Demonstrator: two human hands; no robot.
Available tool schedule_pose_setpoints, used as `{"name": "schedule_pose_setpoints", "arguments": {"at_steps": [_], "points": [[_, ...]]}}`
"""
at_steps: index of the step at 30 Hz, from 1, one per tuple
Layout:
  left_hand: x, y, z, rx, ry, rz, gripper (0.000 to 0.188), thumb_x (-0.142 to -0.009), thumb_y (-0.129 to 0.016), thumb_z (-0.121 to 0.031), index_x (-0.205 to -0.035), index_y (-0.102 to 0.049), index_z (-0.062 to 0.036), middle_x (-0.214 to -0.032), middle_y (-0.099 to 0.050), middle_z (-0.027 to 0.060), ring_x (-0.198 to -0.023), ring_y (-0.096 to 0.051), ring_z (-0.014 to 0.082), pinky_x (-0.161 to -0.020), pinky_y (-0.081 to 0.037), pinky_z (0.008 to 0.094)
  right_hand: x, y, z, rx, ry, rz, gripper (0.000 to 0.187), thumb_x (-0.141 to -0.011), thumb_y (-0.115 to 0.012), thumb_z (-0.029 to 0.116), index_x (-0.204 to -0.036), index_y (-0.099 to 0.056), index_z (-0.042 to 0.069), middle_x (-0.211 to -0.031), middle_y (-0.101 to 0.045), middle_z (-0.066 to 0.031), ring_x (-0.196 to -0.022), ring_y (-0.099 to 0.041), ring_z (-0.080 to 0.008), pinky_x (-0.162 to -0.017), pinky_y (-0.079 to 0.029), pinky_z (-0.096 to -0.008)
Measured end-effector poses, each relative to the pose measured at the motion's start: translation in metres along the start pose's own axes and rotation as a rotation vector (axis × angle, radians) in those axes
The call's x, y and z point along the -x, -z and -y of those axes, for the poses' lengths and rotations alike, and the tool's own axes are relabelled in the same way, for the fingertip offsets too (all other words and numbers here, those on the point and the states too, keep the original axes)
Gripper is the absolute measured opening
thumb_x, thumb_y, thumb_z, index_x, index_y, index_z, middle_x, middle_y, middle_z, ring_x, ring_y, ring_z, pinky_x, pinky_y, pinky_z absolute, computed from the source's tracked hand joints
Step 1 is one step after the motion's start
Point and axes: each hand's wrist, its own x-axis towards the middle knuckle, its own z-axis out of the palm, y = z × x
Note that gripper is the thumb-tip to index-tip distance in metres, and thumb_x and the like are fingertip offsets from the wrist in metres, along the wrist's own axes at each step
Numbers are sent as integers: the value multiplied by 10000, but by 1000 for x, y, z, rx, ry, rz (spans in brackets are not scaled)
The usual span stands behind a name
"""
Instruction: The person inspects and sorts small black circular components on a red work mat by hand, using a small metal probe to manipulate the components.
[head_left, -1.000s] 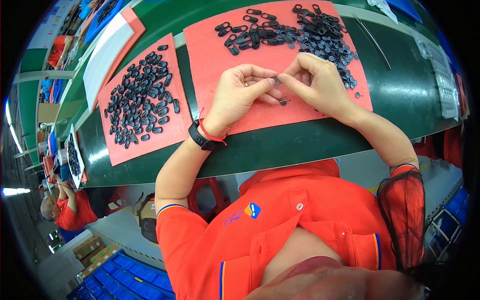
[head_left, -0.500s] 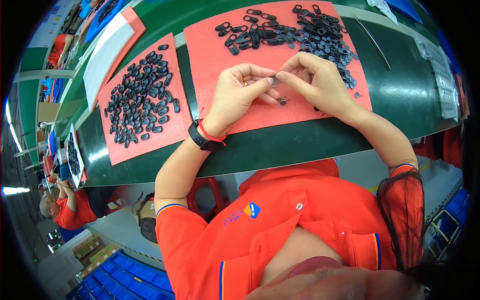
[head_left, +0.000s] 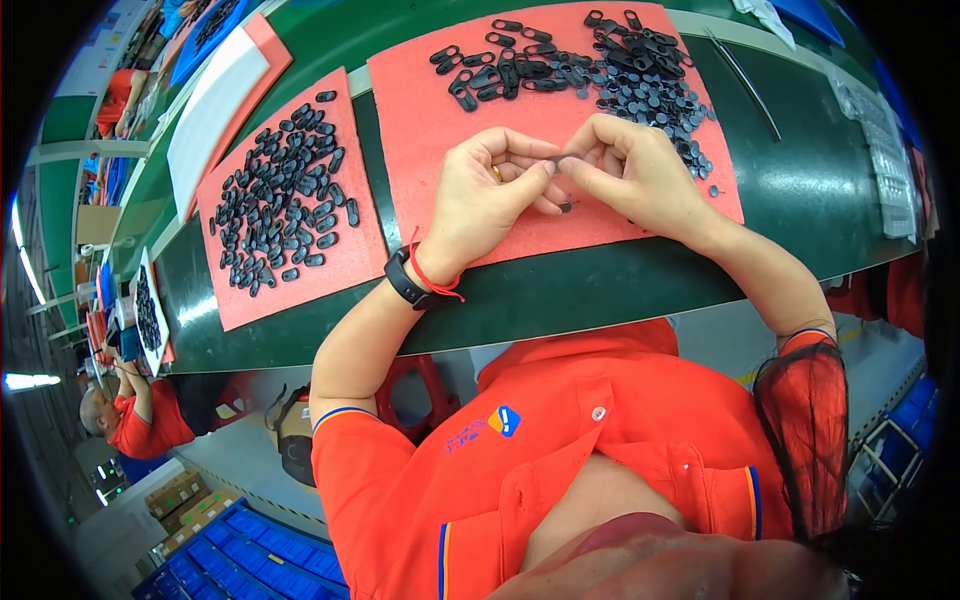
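Note:
Both hands meet over the large pink foam mat [head_left: 425,150]. My left hand [head_left: 492,190] and my right hand [head_left: 640,178] pinch a small dark piece [head_left: 563,160] between thumbs and fingers; the fingertips hide most of it, so its exact kind does not show. Beyond the hands lie black oval plastic housings [head_left: 485,76] with a round opening at one end. Beside them, toward the right, is a heap of small grey discs [head_left: 655,98]. More black housings [head_left: 640,45] lie at the mat's far right corner.
A second pink mat [head_left: 235,305] on the left carries many black oval pieces [head_left: 285,175]. Metal tweezers [head_left: 745,80] lie right of the large mat, and a clear plastic tray [head_left: 880,160] stands farther right. Another person [head_left: 145,410] sits at the far left.
Both hands have shifted slightly toward me, and the left wrist has turned a little. The small dark piece stays pinched between the fingertips.

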Motion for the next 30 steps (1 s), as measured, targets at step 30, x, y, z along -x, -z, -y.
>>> {"name": "schedule_pose_setpoints", "arguments": {"at_steps": [30], "points": [[5,1,1,-200,9,1,112,-818,-595,31,-923,-570,63,-892,-646,122,-785,-635,105,-706,-507,194,2,-3,1,-53,-17,76,110,-751,-616,99,-751,-555,8,-559,-523,-21,-487,-464,-66,-451,-356,-235]]}}
